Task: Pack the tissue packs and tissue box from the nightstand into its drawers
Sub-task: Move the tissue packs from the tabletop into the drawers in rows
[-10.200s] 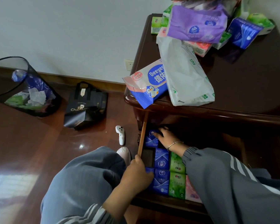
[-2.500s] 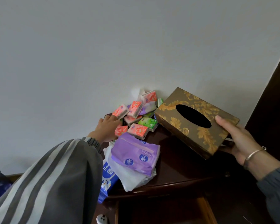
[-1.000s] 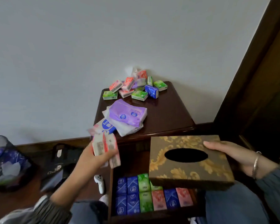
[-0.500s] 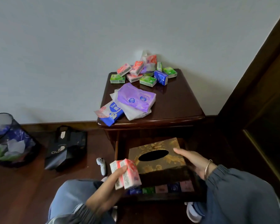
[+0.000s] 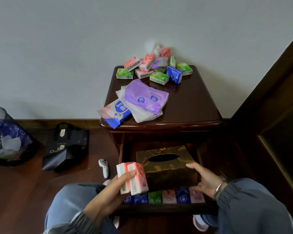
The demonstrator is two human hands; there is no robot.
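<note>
a mesh bin (image 5: 7,137) and a black bag (image 5: 64,147) sit on the floor at left, with a white controller (image 5: 104,168) nearer the nightstand (image 5: 193,102). the left grip (image 5: 113,188) is clenched round two pink tissue packs (image 5: 135,178), touching the tissue box (image 5: 167,166). that box is over the open drawer (image 5: 159,210), above a row of packs (image 5: 169,196) along its front. on the tabletop lie a blue pack (image 5: 115,114), a purple pack (image 5: 145,97) and a heap of small packs (image 5: 152,66) by the wall. the right grip (image 5: 205,179) grasps the box's right end, thumb on top.
</note>
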